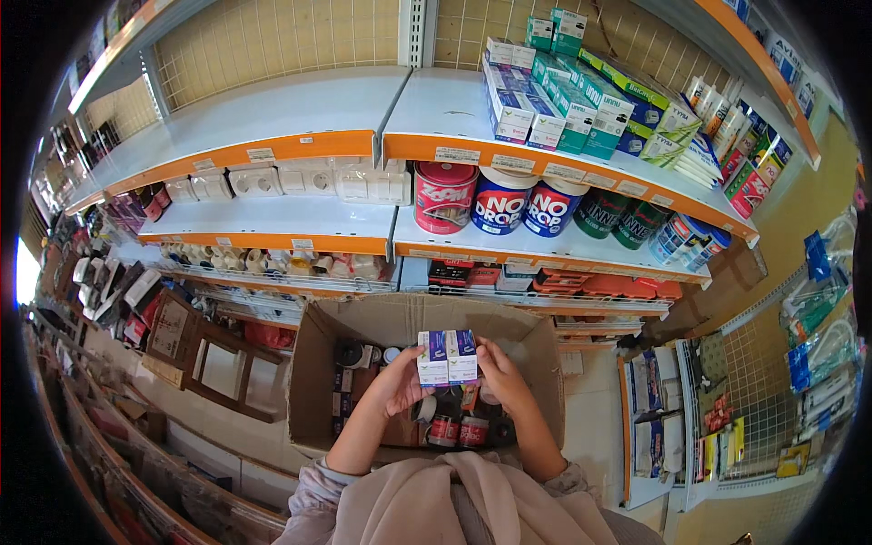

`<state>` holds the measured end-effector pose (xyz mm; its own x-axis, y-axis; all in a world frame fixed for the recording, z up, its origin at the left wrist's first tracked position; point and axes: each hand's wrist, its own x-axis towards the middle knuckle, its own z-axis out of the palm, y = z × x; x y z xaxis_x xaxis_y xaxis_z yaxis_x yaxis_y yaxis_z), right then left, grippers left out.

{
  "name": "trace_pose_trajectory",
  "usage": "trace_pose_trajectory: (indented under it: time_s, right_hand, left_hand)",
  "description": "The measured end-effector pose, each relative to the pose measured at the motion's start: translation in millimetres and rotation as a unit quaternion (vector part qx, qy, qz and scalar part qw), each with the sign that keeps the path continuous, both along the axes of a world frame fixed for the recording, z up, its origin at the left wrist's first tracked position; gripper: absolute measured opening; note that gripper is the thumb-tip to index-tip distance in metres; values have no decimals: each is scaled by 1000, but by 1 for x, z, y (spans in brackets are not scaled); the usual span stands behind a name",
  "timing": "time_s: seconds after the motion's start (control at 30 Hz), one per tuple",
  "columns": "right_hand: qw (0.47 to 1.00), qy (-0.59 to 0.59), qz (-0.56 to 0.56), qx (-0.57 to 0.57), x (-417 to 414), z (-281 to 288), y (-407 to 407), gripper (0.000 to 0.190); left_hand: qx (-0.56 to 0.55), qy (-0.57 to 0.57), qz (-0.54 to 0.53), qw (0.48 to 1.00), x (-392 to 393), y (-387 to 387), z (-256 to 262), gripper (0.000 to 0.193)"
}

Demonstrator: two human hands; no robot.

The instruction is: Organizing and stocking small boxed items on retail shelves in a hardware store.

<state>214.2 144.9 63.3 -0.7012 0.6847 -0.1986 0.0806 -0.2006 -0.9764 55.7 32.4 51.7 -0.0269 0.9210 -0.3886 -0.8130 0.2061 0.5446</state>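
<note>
Two small white and purple cartons (447, 358) are held side by side between my hands. My left hand (400, 383) grips their left side, its thumb along the edge. On their right side, the fingers of my right hand (501, 376) press against them. Below is a large open cardboard box (426, 310). Inside it lie small red-labelled cans (444, 430), a dark roll (350, 354), several purple and white cartons (342, 403) and other goods partly hidden by my hands and forearms.
Ahead, the upper shelf (436, 109) carries similar white and purple cartons (511, 102) beside teal cartons (579, 112). Paint tins (503, 201) and wall sockets (255, 181) line the shelf below. A wooden frame (228, 368) lies left of the box; a wire-mesh rack (756, 388) stands right.
</note>
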Motion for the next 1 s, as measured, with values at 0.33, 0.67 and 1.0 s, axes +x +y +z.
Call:
trace_pose_trajectory:
  time_s: [0.33,0.67,1.0]
  right_hand:
    - [966,-35,20,256,5,10,2,55]
    - [889,31,84,450,12,55,5,62]
    - [830,-56,122,542,15,100,4,83]
  left_hand:
    - [-3,2,11,1000,4,2,28,41]
    - [-14,122,22,992,5,9,45,47]
    - [33,189,-12,981,9,17,58,60]
